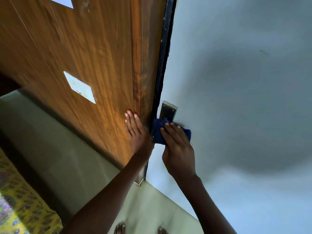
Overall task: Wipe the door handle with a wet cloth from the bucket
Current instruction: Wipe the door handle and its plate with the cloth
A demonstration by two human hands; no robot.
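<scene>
Cloth (159,132), dark blue, crumpled

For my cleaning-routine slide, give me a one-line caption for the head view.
Right hand presses a blue cloth over the door handle below its metal plate while the left hand steadies the wooden door.

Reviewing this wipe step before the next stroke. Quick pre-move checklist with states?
1. Blue cloth under right hand: ok, pressed flat.
2. Cloth on the handle itself: cannot tell, the lever is hidden beneath it; only the metal backplate shows above.
3. Door steadied: ok, left hand lies flat on the wooden face near the edge.
4. Cloth wet: cannot tell.
5. Bucket within reach: cannot tell, not in view.
6. Backplate wiped: cannot tell.
</scene>
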